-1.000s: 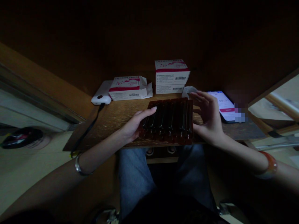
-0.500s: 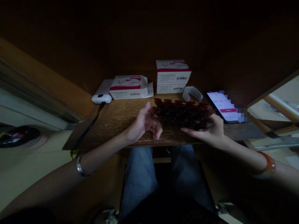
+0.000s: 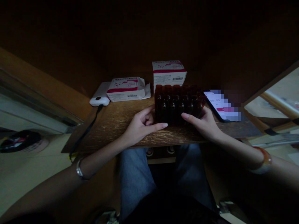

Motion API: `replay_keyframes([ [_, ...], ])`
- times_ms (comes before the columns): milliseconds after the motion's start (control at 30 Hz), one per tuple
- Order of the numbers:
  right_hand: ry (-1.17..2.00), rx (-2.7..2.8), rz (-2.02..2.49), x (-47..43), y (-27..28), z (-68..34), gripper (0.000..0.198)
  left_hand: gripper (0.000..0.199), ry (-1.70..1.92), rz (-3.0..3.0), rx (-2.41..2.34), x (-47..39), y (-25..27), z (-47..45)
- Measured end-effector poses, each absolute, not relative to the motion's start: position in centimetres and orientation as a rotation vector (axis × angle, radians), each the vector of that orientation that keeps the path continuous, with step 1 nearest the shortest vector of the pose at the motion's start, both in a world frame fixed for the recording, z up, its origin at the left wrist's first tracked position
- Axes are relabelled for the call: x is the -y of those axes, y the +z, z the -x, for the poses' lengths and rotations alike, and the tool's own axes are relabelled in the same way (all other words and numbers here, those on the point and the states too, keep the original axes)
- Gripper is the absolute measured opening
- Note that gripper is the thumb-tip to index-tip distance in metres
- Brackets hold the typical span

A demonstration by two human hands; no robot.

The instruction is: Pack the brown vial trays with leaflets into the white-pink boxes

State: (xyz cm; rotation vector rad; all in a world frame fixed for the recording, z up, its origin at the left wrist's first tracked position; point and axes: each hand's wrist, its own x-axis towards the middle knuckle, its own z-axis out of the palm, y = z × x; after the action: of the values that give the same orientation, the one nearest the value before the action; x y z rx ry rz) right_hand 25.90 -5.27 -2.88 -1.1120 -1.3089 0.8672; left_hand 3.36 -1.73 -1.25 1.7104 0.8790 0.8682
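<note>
A glossy block of dark red-brown vials point(image 3: 174, 104), with rows of rounded ends, stands at the middle of the wooden shelf. At its right side, my right hand point(image 3: 205, 123) grips it, the thumb across the front and the fingers mostly hidden behind. My left hand point(image 3: 142, 124) is closed about its lower left edge. There the thumb reaches along the bottom front, and the index finger goes behind the side. Fine detail on the block is lost in the dim light.
Behind the block is a white-and-pink box point(image 3: 169, 73). A similar box point(image 3: 125, 89) with an opened end flap lies left, against a white device point(image 3: 100, 95) with a black cable point(image 3: 90, 126). A lit phone point(image 3: 220, 105) lies right. The wooden shelf's point(image 3: 112, 124) front edge is above my knees.
My right hand has tilted the block of vials upright and moved it slightly left. My left hand, apart from it before, has come to its left edge. The block now covers the curled white strip.
</note>
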Motion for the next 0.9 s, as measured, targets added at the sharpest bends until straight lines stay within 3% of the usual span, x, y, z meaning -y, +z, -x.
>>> replay_keyframes([
  [133,0.873,1.391,1.023,5.2,-3.2,-25.8,0.046,0.050,1.125,-1.953,-0.929,1.2,-2.4,-3.0],
  [267,0.944,1.451,1.016,4.9,-3.3,-25.8,0.048,0.054,1.215,-2.096,-0.930,0.9,-3.1,-2.8],
  [433,0.984,1.483,0.923,4.5,-4.0,-25.8,0.050,0.060,0.997,-1.997,-0.819,1.0,-4.0,-3.0],
  [600,0.886,1.692,0.940,4.5,-4.4,-26.1,0.084,0.074,0.897,-2.040,-0.848,1.1,-4.3,-3.0],
  [900,0.771,1.859,0.944,4.6,-4.7,-25.9,0.095,0.065,0.899,-1.962,-0.916,1.2,-3.6,-3.5],
])
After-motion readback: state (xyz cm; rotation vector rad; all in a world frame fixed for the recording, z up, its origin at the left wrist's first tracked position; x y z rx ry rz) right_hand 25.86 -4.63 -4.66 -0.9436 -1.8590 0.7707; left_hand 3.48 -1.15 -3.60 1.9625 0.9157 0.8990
